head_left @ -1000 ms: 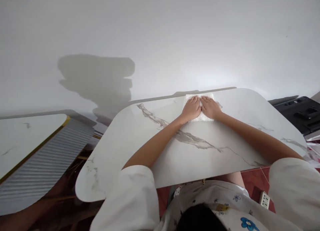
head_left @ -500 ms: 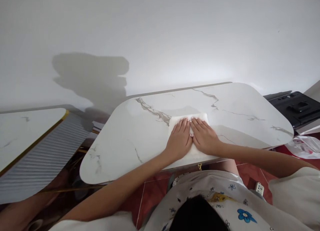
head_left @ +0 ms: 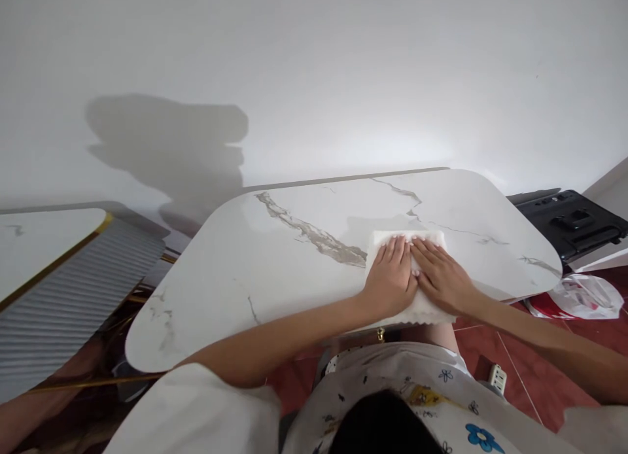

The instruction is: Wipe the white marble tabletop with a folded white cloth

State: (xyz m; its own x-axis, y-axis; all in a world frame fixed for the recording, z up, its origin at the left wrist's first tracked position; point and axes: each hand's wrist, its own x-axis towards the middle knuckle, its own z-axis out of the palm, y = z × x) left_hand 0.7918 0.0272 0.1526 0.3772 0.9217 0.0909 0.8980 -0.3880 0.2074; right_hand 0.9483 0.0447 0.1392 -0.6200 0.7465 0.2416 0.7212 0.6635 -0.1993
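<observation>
A white cloth point(head_left: 426, 310) lies spread on a marble-patterned white tabletop point(head_left: 304, 284), its near edge reaching past the table's front edge. Flat on the cloth's left part rests my left hand point(head_left: 391, 277), fingers stretched out and pointing toward the wall. Beside it my right hand point(head_left: 444, 276) presses down in the same way, the fingers straight and the thumbs close together. Neither hand is closed around the cloth. The hands hide the cloth's middle.
A white wall point(head_left: 314, 74) with a shadow rises behind the table. On the left stands a cabinet point(head_left: 83, 297) with a ribbed grey side and gold trim. A black case point(head_left: 574, 222) and a plastic bag point(head_left: 589, 297) lie right. A power strip point(head_left: 497, 378) is on the red floor.
Both hands and the cloth have slid to the right along the tabletop, uncovering more of the brown vein. The view has shifted slightly. The hands stay flat.
</observation>
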